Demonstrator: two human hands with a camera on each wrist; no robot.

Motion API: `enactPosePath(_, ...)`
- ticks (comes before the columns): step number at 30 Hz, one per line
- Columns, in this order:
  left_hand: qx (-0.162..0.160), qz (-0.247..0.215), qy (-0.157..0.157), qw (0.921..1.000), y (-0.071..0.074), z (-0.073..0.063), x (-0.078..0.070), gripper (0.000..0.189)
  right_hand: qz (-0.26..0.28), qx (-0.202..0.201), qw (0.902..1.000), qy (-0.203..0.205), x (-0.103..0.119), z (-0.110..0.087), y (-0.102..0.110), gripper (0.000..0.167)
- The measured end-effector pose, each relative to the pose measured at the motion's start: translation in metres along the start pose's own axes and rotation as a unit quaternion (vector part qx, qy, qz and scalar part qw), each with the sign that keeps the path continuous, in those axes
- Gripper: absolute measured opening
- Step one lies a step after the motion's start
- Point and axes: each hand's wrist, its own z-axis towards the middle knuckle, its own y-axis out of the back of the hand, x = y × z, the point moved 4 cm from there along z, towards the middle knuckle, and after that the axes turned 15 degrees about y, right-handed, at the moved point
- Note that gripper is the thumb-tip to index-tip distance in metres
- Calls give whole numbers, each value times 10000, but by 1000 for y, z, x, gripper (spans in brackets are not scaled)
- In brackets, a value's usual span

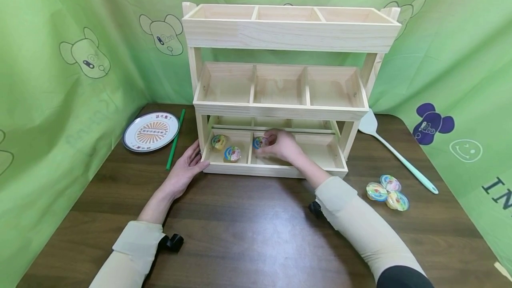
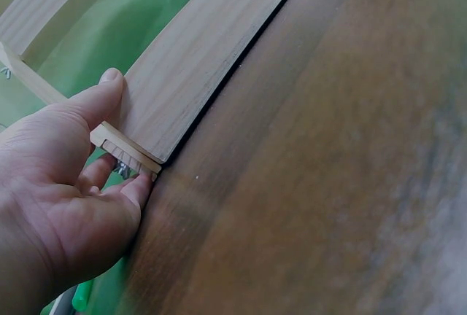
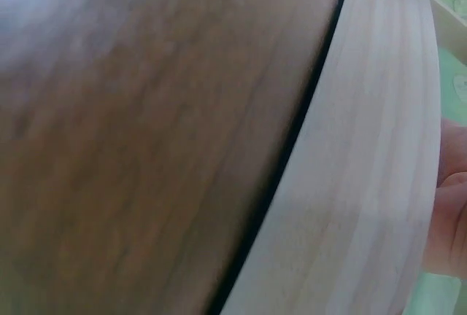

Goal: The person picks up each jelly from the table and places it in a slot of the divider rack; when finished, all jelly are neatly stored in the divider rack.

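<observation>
A three-tier wooden shelf (image 1: 292,34) stands on the table, each tier split into compartments. In the head view my right hand (image 1: 282,146) pinches a small jelly cup (image 1: 259,142) with a colourful lid inside the bottom tier's middle compartment, near the left divider. Two more cups, a yellow-lidded jelly cup (image 1: 218,142) and a pink-and-blue one (image 1: 232,154), lie in the left compartment. My left hand (image 1: 186,170) grips the bottom tier's left end, thumb at the top edge and fingers curled against the end board (image 2: 128,147). The tray's front board hides most of the right hand in its wrist view.
Several jelly cups (image 1: 388,192) lie together on the right of the table (image 1: 240,234). A pale spatula (image 1: 400,157) lies beyond them, its head by the shelf's right leg. At left are a round white plate (image 1: 152,121) and a green stick (image 1: 175,141). Green cloth surrounds the table.
</observation>
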Motion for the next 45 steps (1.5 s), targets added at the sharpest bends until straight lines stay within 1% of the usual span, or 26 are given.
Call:
enactPosePath(3,22,28,-17,10000,0,0,-1,80,130,-165,9998,22,-1,-4,9,62)
enactPosePath(7,29,56,-16,10000,-1,1,-1,81,330,-344,9988,140,-3,-10,22,50)
enactPosePath(12,22,98,-29,9999,-1,1,-1,81,552,-335,9966,512,-1,-20,37,47)
enactPosePath(15,24,67,-28,10000,-1,1,-1,81,645,-274,9953,663,1,-27,46,47)
enactPosePath(22,24,11,-45,10000,0,1,0,80,595,-252,9938,906,1,-44,64,46)
enactPosePath(33,-3,49,-2,10000,-1,0,0,81,428,-234,9939,986,-5,-70,86,43)
enactPosePath(37,-17,48,11,10000,-1,0,0,80,291,-260,9940,1022,-11,-81,94,41)
enactPosePath(45,-21,117,39,9999,-1,-1,0,80,188,-419,9953,855,-21,-106,115,35)
